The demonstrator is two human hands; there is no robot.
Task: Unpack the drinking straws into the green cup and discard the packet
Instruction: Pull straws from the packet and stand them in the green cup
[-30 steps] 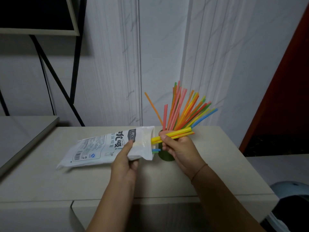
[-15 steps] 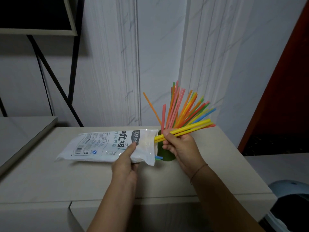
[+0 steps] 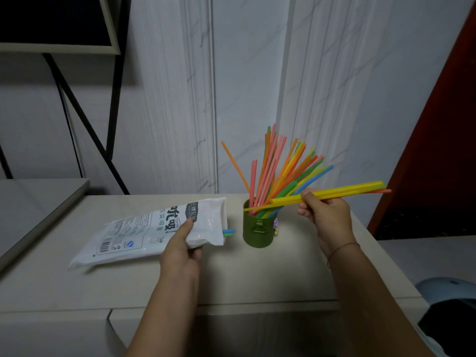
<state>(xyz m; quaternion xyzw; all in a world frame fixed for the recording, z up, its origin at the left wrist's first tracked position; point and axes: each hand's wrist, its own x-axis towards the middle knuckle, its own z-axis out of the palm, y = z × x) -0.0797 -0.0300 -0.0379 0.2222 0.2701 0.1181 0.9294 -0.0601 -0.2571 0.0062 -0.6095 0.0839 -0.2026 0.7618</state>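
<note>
Right hand [image 3: 325,215] around yellow straws [image 3: 334,193]

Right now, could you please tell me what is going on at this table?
A person is partway through unpacking. The left hand grips the white packet on the table, near its open end, where two straw tips poke out. The right hand pinches a few yellow straws by the green cup, which holds many coloured straws.

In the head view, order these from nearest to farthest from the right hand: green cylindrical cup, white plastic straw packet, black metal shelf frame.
1. Green cylindrical cup, just left of the right hand.
2. White plastic straw packet, farther left.
3. Black metal shelf frame, far left against the wall.
</note>
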